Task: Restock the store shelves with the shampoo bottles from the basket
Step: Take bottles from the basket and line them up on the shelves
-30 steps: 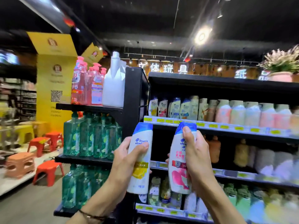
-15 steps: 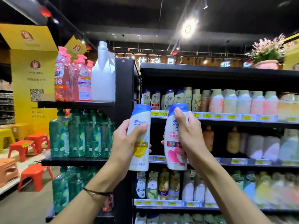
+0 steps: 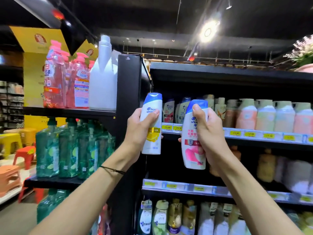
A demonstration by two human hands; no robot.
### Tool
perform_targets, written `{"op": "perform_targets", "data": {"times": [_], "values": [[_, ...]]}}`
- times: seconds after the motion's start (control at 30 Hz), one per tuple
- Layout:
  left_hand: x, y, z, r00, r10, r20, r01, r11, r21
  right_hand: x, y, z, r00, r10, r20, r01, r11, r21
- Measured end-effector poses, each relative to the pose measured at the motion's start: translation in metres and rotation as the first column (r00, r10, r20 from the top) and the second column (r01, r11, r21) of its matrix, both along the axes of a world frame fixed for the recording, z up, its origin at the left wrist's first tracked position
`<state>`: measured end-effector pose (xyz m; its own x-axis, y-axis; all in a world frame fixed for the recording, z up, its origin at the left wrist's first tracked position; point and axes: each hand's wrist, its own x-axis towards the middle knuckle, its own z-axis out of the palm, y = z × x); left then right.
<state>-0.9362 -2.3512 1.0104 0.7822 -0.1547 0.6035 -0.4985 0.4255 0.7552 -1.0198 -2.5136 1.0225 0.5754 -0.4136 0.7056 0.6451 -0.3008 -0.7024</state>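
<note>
My left hand (image 3: pixel 138 131) grips a white shampoo bottle with a blue cap and yellow label (image 3: pixel 152 124), held upright in front of the black shelf post. My right hand (image 3: pixel 207 134) grips a second white shampoo bottle with a blue cap and pink label (image 3: pixel 193 146), tilted slightly, just right of the first. Both bottles are raised to the height of the top shelf (image 3: pixel 237 133), where similar small shampoo bottles (image 3: pixel 169 110) stand at its left end. The basket is not in view.
Peach and pale bottles (image 3: pixel 264 116) fill the top shelf to the right. The middle shelf (image 3: pixel 186 185) has a dark gap at its left. On the end rack stand a white jug (image 3: pixel 103 82), pink bottles (image 3: pixel 67 82) and green bottles (image 3: pixel 67 150). Plastic stools (image 3: pixel 25 155) sit far left.
Both hands have lifted the bottles higher, up to the level of the top shelf's price strip, and the view has closed in on the shelves.
</note>
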Motion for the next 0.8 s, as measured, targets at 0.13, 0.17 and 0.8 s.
{"op": "perform_targets", "data": {"times": [0.13,0.17,0.8], "values": [[0.045,-0.031,0.024,0.997,0.072,0.014,-0.072,0.997,0.017,0.042,-0.033,0.018,0.999,-0.039,0.035,0.041,0.998,-0.05],[0.057,-0.039,0.031,0.995,0.093,0.024,-0.093,0.995,0.028,0.051,-0.041,0.024,0.998,-0.055,0.042,0.058,0.996,-0.064],[0.209,-0.122,0.077,0.939,0.34,0.042,-0.339,0.907,0.251,0.163,-0.123,0.066,0.979,0.194,0.056,-0.191,0.98,-0.049]]}}
